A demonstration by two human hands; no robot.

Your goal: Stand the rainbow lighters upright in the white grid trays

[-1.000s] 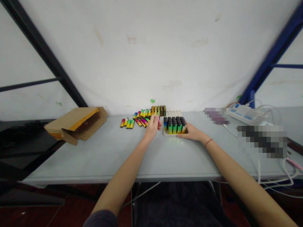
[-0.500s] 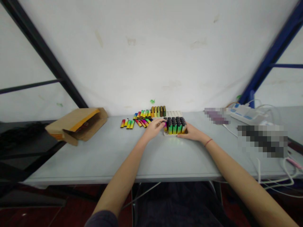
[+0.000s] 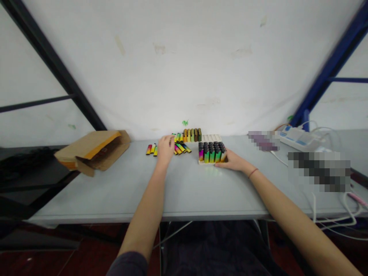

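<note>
Upright lighters (image 3: 212, 153) with black tops and rainbow-coloured bodies fill a white tray (image 3: 205, 163). My right hand (image 3: 234, 160) grips this tray at its right side, thumb along the front edge and the other fingers hidden behind. To the left, my left hand (image 3: 165, 147) is over loose lighters (image 3: 180, 148) lying on the table. Its fingers bend downward and their tips are hidden, so whether they hold a lighter does not show. More loose lighters (image 3: 150, 149) lie just left of that hand.
Behind stand a block of yellow and green lighters (image 3: 192, 135) and a white holed tray (image 3: 212, 137). An open cardboard box (image 3: 92, 149) lies at the left of the grey table (image 3: 195, 195). A power strip (image 3: 296, 138) and white cables (image 3: 335, 220) are at the right.
My left hand has left the tray's left end and moved left to the loose lighters. A purple-and-yellow lighter now stands uncovered at that end. My right hand stays on the tray.
</note>
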